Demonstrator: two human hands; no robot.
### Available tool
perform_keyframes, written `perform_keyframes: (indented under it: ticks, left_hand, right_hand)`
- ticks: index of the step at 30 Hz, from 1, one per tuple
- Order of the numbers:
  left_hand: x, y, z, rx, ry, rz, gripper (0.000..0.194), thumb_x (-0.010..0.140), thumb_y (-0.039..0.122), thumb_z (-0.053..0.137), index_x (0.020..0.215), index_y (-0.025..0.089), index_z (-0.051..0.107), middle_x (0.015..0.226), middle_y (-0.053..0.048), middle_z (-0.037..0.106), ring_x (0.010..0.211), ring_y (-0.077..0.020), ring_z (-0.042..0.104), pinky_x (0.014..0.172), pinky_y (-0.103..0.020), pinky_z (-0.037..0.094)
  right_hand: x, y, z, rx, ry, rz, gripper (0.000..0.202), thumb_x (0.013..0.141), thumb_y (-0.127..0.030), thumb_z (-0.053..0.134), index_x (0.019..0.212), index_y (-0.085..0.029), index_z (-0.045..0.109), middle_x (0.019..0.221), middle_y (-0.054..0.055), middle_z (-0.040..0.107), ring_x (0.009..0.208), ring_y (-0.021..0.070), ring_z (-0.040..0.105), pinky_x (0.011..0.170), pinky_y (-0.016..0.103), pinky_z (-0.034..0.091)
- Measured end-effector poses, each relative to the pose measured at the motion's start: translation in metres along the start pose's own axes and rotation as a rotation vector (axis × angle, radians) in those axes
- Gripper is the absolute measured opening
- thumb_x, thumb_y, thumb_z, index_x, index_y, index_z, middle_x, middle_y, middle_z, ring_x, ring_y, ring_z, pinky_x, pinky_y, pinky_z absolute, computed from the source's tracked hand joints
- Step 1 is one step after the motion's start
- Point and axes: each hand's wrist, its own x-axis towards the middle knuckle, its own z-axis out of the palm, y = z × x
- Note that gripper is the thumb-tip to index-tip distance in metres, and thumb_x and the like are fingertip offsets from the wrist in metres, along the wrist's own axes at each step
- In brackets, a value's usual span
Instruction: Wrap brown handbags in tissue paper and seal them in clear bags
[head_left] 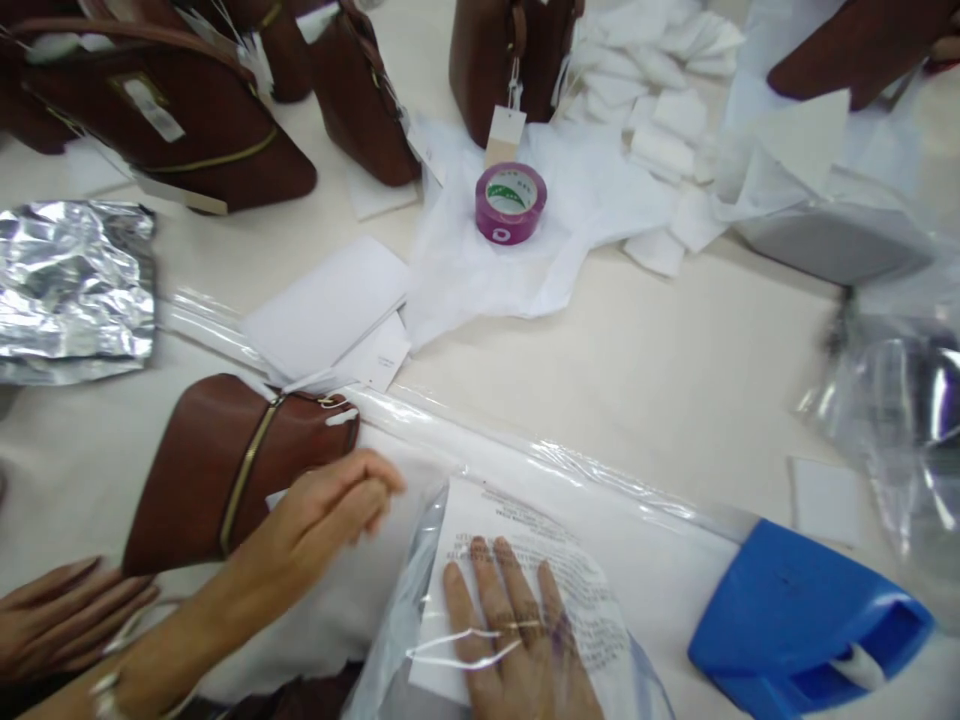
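My right hand (pixel 517 640) lies flat, fingers spread, seen through a clear plastic bag (pixel 397 620). Beneath its fingers is a white sheet with printed text (pixel 592 600), and the bag covers both. My left hand (pixel 345 510) hovers left of the bag with its fingers curled together, slightly blurred. No item shows in it. Just beyond that hand, a brown leather handbag (pixel 202 470) with a gold zip lies on the table, its white tags attached. A blue tape dispenser or holder (pixel 795 610) rests to the right of the plastic bag.
Another person's hand (pixel 67 610) is at the lower left. A silver foil bag (pixel 75 290) lies at left, and more brown handbags (pixel 202 120) stand behind. A purple tape roll (pixel 510 205) sits on white tissue (pixel 487 290). White packets (pixel 675 120) are heaped at the back right.
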Motion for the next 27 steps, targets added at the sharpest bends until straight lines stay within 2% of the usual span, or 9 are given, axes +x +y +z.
perform_keyframes:
  ticks: [2,4,7,9,10,12,17,22,27]
  left_hand:
    - [0.031,-0.013,0.015,-0.009,0.019,-0.045,0.033,0.098,0.039,0.039,0.103,0.019,0.064,0.086,-0.004,0.069,0.077,-0.0174,0.063,0.07,-0.028,0.051]
    - [0.059,-0.021,0.03,0.041,-0.013,-0.059,0.03,0.094,0.038,0.044,0.101,0.018,0.065,0.097,-0.006,0.07,0.089,-0.0206,0.063,0.08,-0.032,0.049]
    - [0.081,-0.022,0.05,0.094,-0.217,-0.117,0.029,0.088,0.043,0.052,0.085,0.018,0.067,0.08,-0.003,0.069,0.074,-0.0197,0.061,0.067,-0.029,0.043]
    - [0.082,-0.02,0.059,0.064,-0.314,-0.149,0.028,0.082,0.044,0.057,0.075,0.018,0.065,0.069,0.0,0.064,0.063,-0.0166,0.055,0.058,-0.026,0.036]
    - [0.079,-0.02,0.063,0.028,-0.323,-0.159,0.028,0.081,0.044,0.058,0.071,0.018,0.063,0.065,0.001,0.061,0.06,-0.0152,0.052,0.055,-0.025,0.033]
    - [0.071,-0.02,0.07,-0.139,-0.267,-0.227,0.028,0.079,0.043,0.057,0.065,0.018,0.056,0.057,0.003,0.054,0.053,-0.0128,0.046,0.051,-0.024,0.03]
    - [0.047,-0.026,0.091,-0.893,0.026,-0.518,0.033,0.075,0.047,0.061,0.065,0.02,0.044,0.053,0.007,0.044,0.045,-0.0084,0.038,0.042,-0.02,0.028]
    - [0.026,-0.036,0.094,-0.94,0.186,-0.581,0.034,0.072,0.044,0.07,0.064,0.018,0.048,0.05,0.008,0.046,0.041,-0.0068,0.04,0.039,-0.017,0.031]
    - [0.008,-0.045,0.097,-1.131,0.258,-0.71,0.042,0.065,0.048,0.077,0.067,0.018,0.048,0.053,0.007,0.05,0.044,-0.0066,0.044,0.042,-0.016,0.036]
  right_hand:
    - [-0.002,-0.009,-0.003,-0.094,-0.013,0.004,0.075,0.088,-0.011,0.04,0.156,-0.037,0.017,0.137,0.009,0.056,0.125,0.0381,0.053,0.1,0.062,0.051]
    - [-0.003,-0.016,-0.005,-0.175,-0.032,-0.021,0.072,0.091,-0.016,0.04,0.157,-0.032,0.015,0.138,0.01,0.056,0.126,0.0392,0.054,0.094,0.065,0.053]
    - [-0.002,-0.018,-0.01,-0.271,-0.066,-0.049,0.061,0.095,-0.024,0.039,0.155,-0.026,0.027,0.143,0.01,0.053,0.129,0.0388,0.052,0.093,0.066,0.052]
    - [-0.002,-0.015,-0.014,-0.343,-0.058,-0.076,0.055,0.095,-0.025,0.04,0.15,-0.024,0.038,0.145,0.009,0.051,0.132,0.0369,0.05,0.096,0.063,0.051]
    - [-0.002,-0.013,-0.016,-0.379,-0.051,-0.091,0.054,0.095,-0.025,0.042,0.148,-0.024,0.041,0.146,0.009,0.05,0.134,0.0359,0.048,0.098,0.061,0.05]
    - [-0.003,-0.009,-0.021,-0.427,-0.048,-0.119,0.055,0.094,-0.024,0.045,0.148,-0.023,0.04,0.147,0.008,0.049,0.136,0.0338,0.046,0.101,0.057,0.048]
    - [-0.005,-0.002,-0.028,-0.398,-0.163,-0.101,0.067,0.091,-0.024,0.048,0.155,-0.023,0.027,0.152,0.007,0.043,0.141,0.0312,0.039,0.106,0.054,0.043]
    - [-0.004,-0.003,-0.028,-0.301,-0.32,-0.065,0.079,0.09,-0.041,0.055,0.157,-0.028,0.015,0.154,0.007,0.038,0.142,0.0339,0.037,0.106,0.059,0.041]
    - [0.005,0.001,-0.023,-0.136,-0.492,-0.032,0.102,0.075,-0.061,0.067,0.157,-0.031,0.015,0.158,0.009,0.027,0.143,0.0416,0.032,0.108,0.067,0.036]
